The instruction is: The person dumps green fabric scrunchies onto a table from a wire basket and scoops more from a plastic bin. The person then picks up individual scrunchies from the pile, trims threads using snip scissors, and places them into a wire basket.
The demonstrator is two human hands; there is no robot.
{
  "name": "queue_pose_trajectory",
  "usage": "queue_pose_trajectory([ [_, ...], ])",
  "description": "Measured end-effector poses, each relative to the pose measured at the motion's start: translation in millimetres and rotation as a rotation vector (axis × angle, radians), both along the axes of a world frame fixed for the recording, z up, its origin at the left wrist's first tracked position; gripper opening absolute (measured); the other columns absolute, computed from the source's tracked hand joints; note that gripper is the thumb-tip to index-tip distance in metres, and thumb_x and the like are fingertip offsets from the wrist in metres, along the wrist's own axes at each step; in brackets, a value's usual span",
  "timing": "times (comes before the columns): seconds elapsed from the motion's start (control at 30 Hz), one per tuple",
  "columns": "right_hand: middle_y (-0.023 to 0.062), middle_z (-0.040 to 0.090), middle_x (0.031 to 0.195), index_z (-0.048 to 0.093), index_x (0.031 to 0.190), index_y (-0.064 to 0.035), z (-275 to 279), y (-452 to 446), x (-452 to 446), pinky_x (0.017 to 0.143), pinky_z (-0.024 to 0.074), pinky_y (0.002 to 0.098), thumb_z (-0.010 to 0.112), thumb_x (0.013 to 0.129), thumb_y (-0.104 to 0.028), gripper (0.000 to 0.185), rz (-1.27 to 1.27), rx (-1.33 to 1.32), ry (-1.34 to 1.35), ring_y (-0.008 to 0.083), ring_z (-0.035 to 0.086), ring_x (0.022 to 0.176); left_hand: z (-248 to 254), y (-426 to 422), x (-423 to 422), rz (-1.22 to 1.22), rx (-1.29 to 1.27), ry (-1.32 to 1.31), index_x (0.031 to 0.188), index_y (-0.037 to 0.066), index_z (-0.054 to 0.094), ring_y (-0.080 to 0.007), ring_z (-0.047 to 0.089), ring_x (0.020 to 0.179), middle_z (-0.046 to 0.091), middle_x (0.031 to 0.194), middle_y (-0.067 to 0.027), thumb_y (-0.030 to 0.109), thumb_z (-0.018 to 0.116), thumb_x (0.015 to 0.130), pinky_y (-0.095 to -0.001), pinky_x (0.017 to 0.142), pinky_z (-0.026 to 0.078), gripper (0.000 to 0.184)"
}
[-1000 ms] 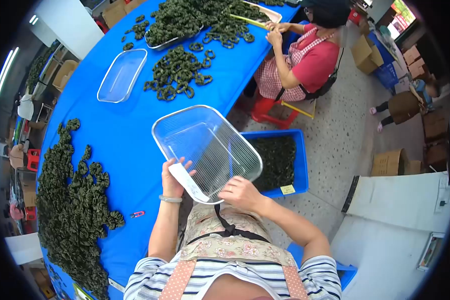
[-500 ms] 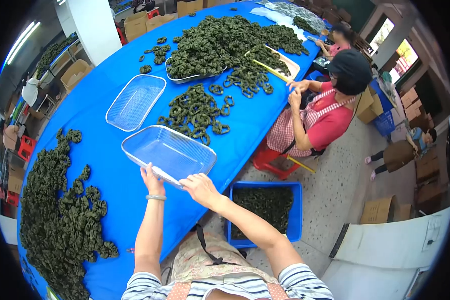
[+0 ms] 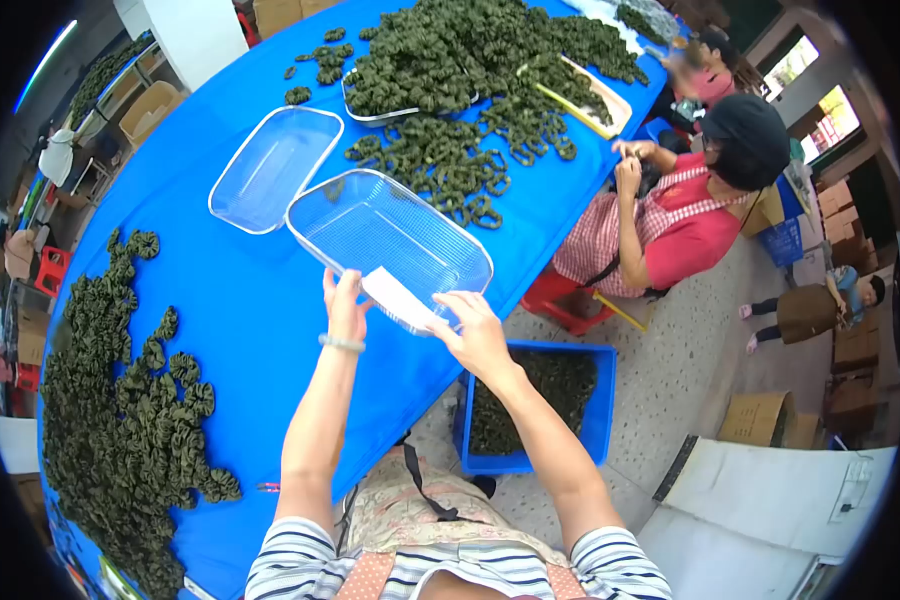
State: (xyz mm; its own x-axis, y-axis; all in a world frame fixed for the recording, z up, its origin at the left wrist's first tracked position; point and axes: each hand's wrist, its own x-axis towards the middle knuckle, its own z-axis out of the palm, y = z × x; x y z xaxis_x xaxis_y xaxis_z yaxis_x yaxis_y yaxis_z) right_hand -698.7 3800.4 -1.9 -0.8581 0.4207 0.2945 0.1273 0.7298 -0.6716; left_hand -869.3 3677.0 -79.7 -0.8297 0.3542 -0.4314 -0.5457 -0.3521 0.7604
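Observation:
A metal wire basket (image 3: 390,235) with nothing in it is held tilted over the blue table (image 3: 270,340). My left hand (image 3: 346,305) grips its near rim at the left. My right hand (image 3: 473,330) is closed on the near rim at the right, its fingers beside a white label (image 3: 400,298) on the basket's side. Just beyond lies a second empty wire basket (image 3: 275,170). Dark green rings (image 3: 435,165) lie loose behind the held basket, and a larger heap of them (image 3: 440,60) fills a tray at the back.
A big pile of green rings (image 3: 120,420) covers the table's left side. Right of the table, a blue bin (image 3: 610,400) on the floor holds dark green pieces. A co-worker in a red shirt (image 3: 685,250) sits at the table's right edge, near a pale tray (image 3: 618,110).
The held basket was first close to my body, then moved forward over the table; it has since shifted right in view. The co-worker's hands have come away from the yellow strip.

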Motion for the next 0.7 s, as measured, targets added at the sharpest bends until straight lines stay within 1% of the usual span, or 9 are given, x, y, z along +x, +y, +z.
queue_pose_trajectory([
  [0.1, 0.0156, 0.060, 0.106, 0.061, 0.106, -0.0011, -7, -12, 63, 0.089, 0.0432, 0.0384, 0.070, 0.076, -0.023, 0.038, -0.064, -0.237, -0.059, 0.0316, 0.054, 0.102, 21, -35, 72, -0.025, 0.026, 0.129, 0.143, 0.008, 0.018, -0.0234, 0.047, 0.110, 0.040, 0.128, -0.0125, 0.003, 0.056, 0.075, -0.0371, 0.083, 0.046, 0.079],
  [0.17, 0.0183, 0.054, 0.117, 0.056, 0.113, -0.0004, -3, -14, 101, 0.094, 0.0401, 0.0409, 0.071, 0.076, -0.025, 0.047, -0.227, -0.166, -0.031, 0.0340, 0.049, 0.110, 32, -55, 113, -0.120, 0.029, 0.159, 0.144, 0.007, 0.015, -0.0266, 0.046, 0.116, 0.034, 0.135, -0.0148, -0.002, 0.047, 0.072, -0.0382, 0.091, 0.044, 0.079],
  [0.3, 0.0248, 0.046, 0.125, 0.042, 0.127, 0.0062, -26, 22, 194, 0.101, 0.0346, 0.0425, 0.077, 0.069, -0.031, 0.077, -0.596, -0.029, -0.170, 0.0376, 0.043, 0.117, 39, -60, 170, -0.375, 0.081, 0.025, 0.146, 0.008, 0.014, -0.0318, 0.042, 0.122, 0.033, 0.139, -0.0169, 0.004, 0.043, 0.068, -0.0441, 0.090, 0.046, 0.083],
  [0.33, 0.0266, 0.044, 0.128, 0.038, 0.131, 0.0075, -29, 29, 221, 0.102, 0.0333, 0.0426, 0.078, 0.067, -0.032, 0.086, -0.622, -0.175, -0.262, 0.0379, 0.040, 0.122, 34, -57, 180, -0.460, 0.112, -0.030, 0.146, 0.009, 0.014, -0.0322, 0.042, 0.123, 0.032, 0.140, -0.0172, 0.005, 0.042, 0.068, -0.0447, 0.090, 0.045, 0.083],
  [0.37, 0.0222, 0.042, 0.134, 0.033, 0.136, 0.0038, -35, 37, 253, 0.104, 0.0323, 0.0406, 0.076, 0.071, -0.030, 0.085, -0.566, -0.374, -0.404, 0.0354, 0.041, 0.124, 29, -52, 188, -0.541, 0.144, -0.081, 0.146, 0.009, 0.013, -0.0326, 0.042, 0.123, 0.032, 0.141, -0.0175, 0.005, 0.042, 0.067, -0.0454, 0.091, 0.045, 0.084],
  [0.43, 0.0186, 0.045, 0.134, 0.033, 0.138, -0.0011, -59, 40, 311, 0.101, 0.0352, 0.0437, 0.071, 0.076, -0.026, 0.078, -0.466, -1.062, -0.228, 0.0332, 0.046, 0.120, 8, -36, 211, -0.718, 0.184, -0.184, 0.147, 0.011, 0.013, -0.0337, 0.040, 0.124, 0.030, 0.143, -0.0187, 0.011, 0.043, 0.067, -0.0477, 0.095, 0.041, 0.086],
  [0.53, 0.0168, 0.043, 0.136, 0.031, 0.139, -0.0028, -72, 26, 374, 0.095, 0.0412, 0.0427, 0.064, 0.081, -0.026, 0.071, -0.501, -1.617, -0.112, 0.0278, 0.050, 0.117, -25, 6, 246, -0.915, 0.136, -0.333, 0.147, 0.013, 0.014, -0.0347, 0.038, 0.127, 0.029, 0.144, -0.0188, 0.016, 0.047, 0.069, -0.0509, 0.097, 0.039, 0.085],
  [0.63, 0.0153, 0.045, 0.134, 0.030, 0.141, -0.0071, -127, 10, 440, 0.092, 0.0429, 0.0422, 0.054, 0.086, -0.019, 0.061, -0.847, -1.627, -0.214, 0.0253, 0.051, 0.116, -125, 42, 290, -1.049, 0.022, -0.258, 0.146, 0.007, 0.015, -0.0268, 0.032, 0.132, 0.026, 0.147, -0.0149, 0.025, 0.051, 0.080, -0.0437, 0.107, 0.027, 0.077],
  [0.7, 0.0170, 0.046, 0.133, 0.030, 0.140, -0.0043, -171, 4, 473, 0.094, 0.0413, 0.0424, 0.051, 0.086, -0.016, 0.059, -1.157, -1.501, -0.195, 0.0282, 0.051, 0.116, -163, 79, 318, -0.902, -0.291, -0.293, 0.145, 0.004, 0.018, -0.0237, 0.028, 0.135, 0.027, 0.147, -0.0143, 0.032, 0.054, 0.083, -0.0398, 0.109, 0.021, 0.077],
])
